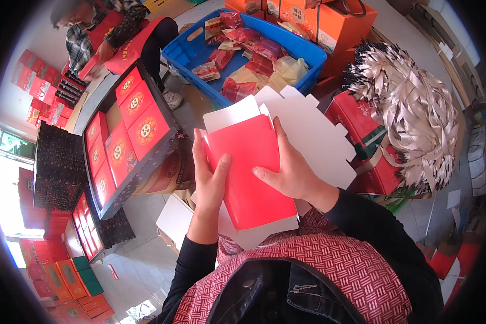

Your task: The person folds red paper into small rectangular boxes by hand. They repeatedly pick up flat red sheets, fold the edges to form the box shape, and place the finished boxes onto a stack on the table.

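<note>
Your left hand (209, 175) and right hand (292, 171) grip the red carton (245, 173) by opposite sides, thumbs on its face, nearer than the blue crate (179, 53). You seem to be shaping it; folding its far white flap (233, 115) next would call for steady sides.

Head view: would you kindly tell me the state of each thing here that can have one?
Red carton: held, white flap standing out at its far end
Left hand: gripping the carton's left side
Right hand: gripping its right side
White card: spread out, edge tabs unfolded
Blue crate: open-topped, partly filled with packets
Dark gift box: open, holding red boxes
Ribbons: heaped loosely
</note>
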{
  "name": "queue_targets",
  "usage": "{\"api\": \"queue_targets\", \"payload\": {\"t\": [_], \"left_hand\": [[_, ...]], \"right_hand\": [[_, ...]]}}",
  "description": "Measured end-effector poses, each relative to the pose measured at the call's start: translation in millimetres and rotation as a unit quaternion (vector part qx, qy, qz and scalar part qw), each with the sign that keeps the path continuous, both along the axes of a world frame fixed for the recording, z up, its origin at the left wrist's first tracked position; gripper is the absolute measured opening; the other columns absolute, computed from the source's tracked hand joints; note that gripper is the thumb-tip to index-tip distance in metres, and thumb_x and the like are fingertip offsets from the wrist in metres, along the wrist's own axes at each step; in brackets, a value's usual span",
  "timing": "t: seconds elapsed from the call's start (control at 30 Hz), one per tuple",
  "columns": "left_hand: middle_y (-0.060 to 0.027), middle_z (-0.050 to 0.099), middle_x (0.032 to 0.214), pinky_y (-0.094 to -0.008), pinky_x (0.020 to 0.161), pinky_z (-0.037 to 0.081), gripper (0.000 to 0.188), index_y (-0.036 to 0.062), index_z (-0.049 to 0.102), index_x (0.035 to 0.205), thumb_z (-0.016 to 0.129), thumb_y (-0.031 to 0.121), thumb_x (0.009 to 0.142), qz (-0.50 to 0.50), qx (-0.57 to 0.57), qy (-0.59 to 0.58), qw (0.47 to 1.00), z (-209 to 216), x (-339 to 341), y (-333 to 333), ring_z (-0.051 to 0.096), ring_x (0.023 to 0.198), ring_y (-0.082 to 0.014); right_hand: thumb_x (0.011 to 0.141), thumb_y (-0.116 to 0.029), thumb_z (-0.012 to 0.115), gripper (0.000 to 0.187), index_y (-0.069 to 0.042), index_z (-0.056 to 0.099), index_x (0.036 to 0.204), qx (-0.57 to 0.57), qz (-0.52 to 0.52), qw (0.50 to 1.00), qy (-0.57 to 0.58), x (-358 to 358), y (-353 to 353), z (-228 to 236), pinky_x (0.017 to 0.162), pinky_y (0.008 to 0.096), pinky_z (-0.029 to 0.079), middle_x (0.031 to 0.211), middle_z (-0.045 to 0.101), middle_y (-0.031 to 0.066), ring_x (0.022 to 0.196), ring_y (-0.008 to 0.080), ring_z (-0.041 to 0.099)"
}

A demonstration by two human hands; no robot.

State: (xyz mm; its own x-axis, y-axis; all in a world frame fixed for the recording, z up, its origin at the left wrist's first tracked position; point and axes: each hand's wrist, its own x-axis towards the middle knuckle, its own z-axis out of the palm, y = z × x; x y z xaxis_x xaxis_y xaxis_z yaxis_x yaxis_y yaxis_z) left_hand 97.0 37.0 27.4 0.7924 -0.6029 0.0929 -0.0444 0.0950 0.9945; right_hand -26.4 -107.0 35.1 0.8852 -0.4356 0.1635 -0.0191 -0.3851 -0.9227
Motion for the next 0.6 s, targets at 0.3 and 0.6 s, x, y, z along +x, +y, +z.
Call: {"api": "queue_targets", "payload": {"t": [0.3,0.6], "left_hand": [[-0.0133,0.042,0.137,-0.0330,0.098,0.044,0.056,0.0062,0.030,0.141,0.060,0.012,0.094,-0.032,-0.015,0.013,0.999,4,-2,4,0.048,0.122,-0.0218],[-0.0117,0.045,0.135,-0.0311,0.095,0.046,0.038,0.0048,0.043,0.124,0.061,0.007,0.092,-0.022,-0.042,0.023,0.999,12,0,8,0.051,0.117,-0.0191]], "right_hand": [[0.090,-0.027,0.063,0.081,0.012,0.016,0.143,-0.083,0.020,0.996,0.009,-5,-1,4,0.104,0.0423,0.039,0.140,0.034,0.0308,0.126,0.0441,0.043],[0.093,-0.019,0.059,0.032,-0.005,0.051,0.121,0.076,-0.036,0.979,-0.185,18,-22,16,0.078,0.0263,0.052,0.128,0.048,0.0117,0.102,0.0168,0.056]]}}
